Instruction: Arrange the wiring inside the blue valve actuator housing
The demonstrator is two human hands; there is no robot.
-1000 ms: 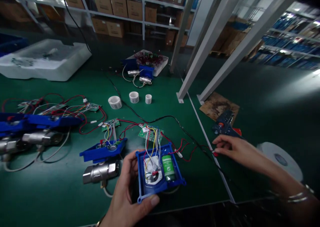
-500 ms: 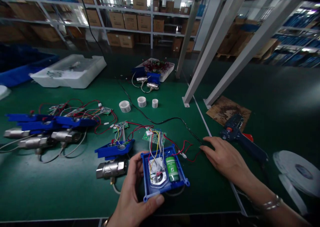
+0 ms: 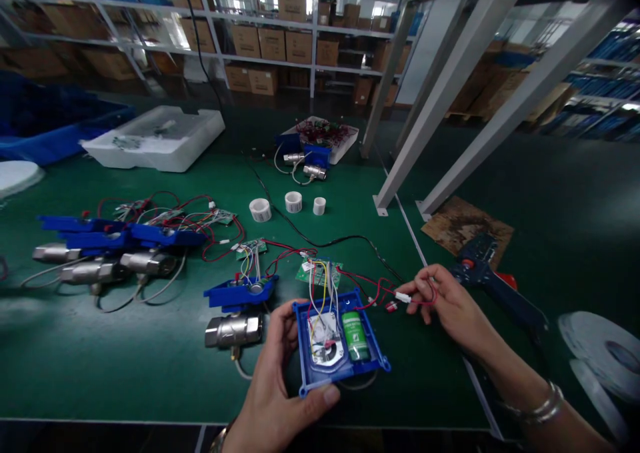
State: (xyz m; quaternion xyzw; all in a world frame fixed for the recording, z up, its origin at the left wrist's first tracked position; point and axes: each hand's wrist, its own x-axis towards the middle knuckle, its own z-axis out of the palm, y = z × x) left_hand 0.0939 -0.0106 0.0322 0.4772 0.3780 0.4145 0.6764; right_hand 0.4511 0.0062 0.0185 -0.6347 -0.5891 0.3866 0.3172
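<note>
My left hand grips the lower left of an open blue plastic housing, thumb on its front edge and fingers along its side. Inside sit a green cylindrical battery and a metal plate with wires. Yellow, white and red wires run up to a green circuit board lying behind it. Right of the housing, my right hand pinches a looped red wire near a white connector. A small red-and-white piece lies by those fingertips.
Left of the housing stands another blue housing with a metal valve; several more lie farther left. Label rolls and a black cable cross the middle. A glue gun and tape roll lie right, near metal posts.
My right hand has picked up the red wire with its white connector from the table and raised it slightly. My left hand keeps its hold on the housing. The view has shifted slightly.
</note>
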